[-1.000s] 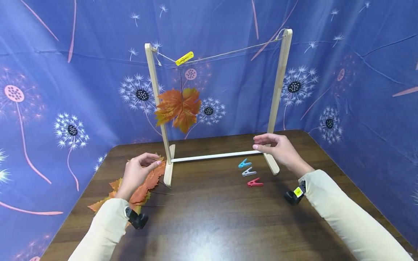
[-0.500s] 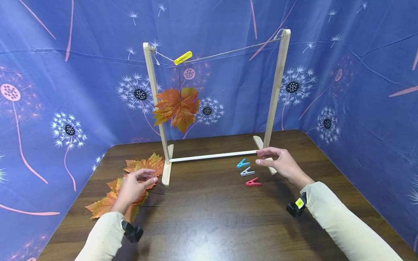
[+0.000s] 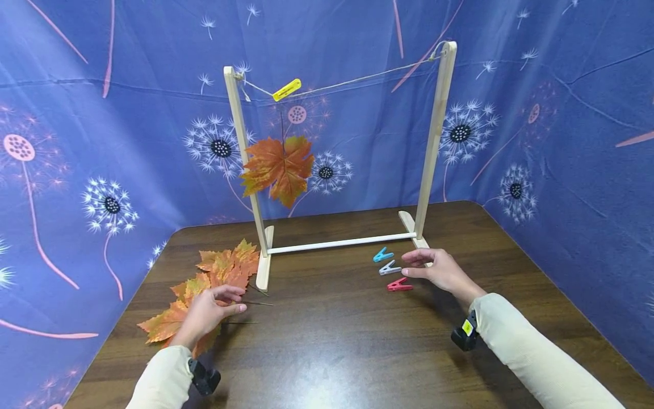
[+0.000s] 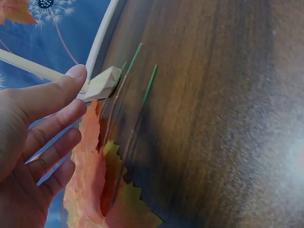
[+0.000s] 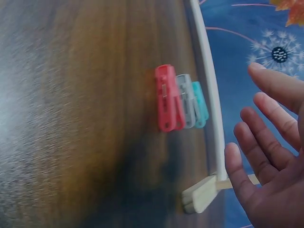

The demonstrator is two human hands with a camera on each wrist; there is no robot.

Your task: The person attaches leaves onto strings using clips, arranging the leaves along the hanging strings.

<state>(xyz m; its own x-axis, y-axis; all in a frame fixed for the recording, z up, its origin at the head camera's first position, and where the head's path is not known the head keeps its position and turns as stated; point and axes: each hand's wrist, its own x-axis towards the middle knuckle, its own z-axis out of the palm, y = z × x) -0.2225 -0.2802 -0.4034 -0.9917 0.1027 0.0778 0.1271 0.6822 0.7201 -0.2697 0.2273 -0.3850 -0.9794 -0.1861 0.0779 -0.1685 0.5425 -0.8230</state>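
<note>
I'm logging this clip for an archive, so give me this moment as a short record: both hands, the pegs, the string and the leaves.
left hand: holds nothing, over the leaf pile
right hand: holds nothing, beside the loose pegs
loose pegs: blue peg, grey peg, red peg
string: strung between two wooden posts
on string: yellow peg, orange leaf hanging below it, stem up
leaf pile: overlapping on the table
</note>
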